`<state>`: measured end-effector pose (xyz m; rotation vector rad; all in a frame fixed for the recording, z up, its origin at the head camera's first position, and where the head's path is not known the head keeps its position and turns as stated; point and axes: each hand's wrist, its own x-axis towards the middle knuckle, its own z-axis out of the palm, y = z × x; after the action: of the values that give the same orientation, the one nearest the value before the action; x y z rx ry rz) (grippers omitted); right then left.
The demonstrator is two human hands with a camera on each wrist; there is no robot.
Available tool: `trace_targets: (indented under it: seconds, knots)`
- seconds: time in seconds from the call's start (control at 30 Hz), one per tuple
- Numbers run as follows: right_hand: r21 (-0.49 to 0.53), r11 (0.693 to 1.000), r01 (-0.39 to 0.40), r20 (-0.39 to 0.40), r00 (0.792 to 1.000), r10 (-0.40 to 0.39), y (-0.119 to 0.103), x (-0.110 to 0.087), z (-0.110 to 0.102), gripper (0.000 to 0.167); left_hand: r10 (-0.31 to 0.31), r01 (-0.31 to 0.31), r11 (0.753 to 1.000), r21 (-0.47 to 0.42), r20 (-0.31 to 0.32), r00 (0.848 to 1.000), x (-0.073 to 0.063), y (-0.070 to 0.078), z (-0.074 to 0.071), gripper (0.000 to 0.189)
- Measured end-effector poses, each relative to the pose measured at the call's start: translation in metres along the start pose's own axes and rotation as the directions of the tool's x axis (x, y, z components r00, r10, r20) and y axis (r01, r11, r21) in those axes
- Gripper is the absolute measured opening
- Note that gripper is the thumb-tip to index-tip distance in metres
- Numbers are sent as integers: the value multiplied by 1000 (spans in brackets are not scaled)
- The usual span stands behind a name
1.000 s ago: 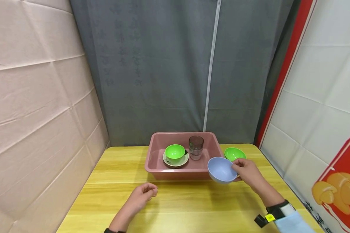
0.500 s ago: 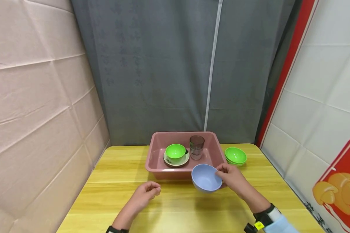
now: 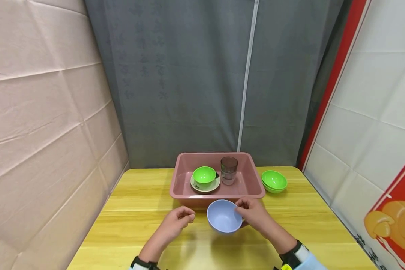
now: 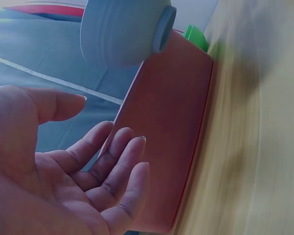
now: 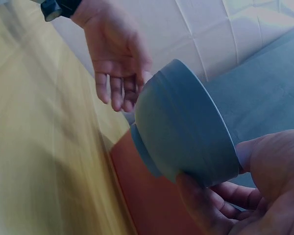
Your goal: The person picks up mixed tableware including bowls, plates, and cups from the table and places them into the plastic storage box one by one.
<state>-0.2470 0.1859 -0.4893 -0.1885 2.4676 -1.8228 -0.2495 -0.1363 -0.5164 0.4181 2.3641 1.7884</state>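
A light blue bowl (image 3: 224,216) hangs above the table in front of the pink basin, its opening facing up and toward the head camera. My right hand (image 3: 254,215) pinches its right rim, thumb at the rim and fingers against the outside, as the right wrist view shows with the bowl (image 5: 181,125). Left of the bowl, my left hand (image 3: 177,223) holds nothing and is apart from it. In the left wrist view the left hand (image 4: 73,166) is palm up with loosely bent fingers, the bowl (image 4: 122,32) just beyond the fingertips.
Behind the hands stands the pink basin (image 3: 185,202). Inside are a green bowl (image 3: 204,175) on a white plate (image 3: 197,186) and a clear glass (image 3: 228,170). Stacked green bowls (image 3: 274,180) sit right of the basin on the wooden table (image 3: 138,202). A grey curtain (image 3: 182,82) hangs behind.
My right hand has carried the blue bowl left and nearer, from beside the stacked green bowls to in front of the basin. My left hand has shifted slightly right toward it.
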Motion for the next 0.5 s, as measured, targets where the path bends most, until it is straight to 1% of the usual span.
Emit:
trace_targets:
  seconds: [0.13, 0.23, 0.5]
  knots:
    - [0, 1000, 8, 7, 1000, -8, 2, 2, 9, 12, 20, -20, 1000, -6, 10, 1000, 3, 3, 4, 23]
    - [-1, 1000, 18, 6, 1000, -18, 4, 1, 16, 11, 27, -26, 999, -28, 14, 1000, 4, 4, 8, 25]
    - [-49, 998, 50, -36, 998, -52, 6, 2, 31, 7, -21, 23, 992, -127, 12, 1000, 1, 5, 22, 28]
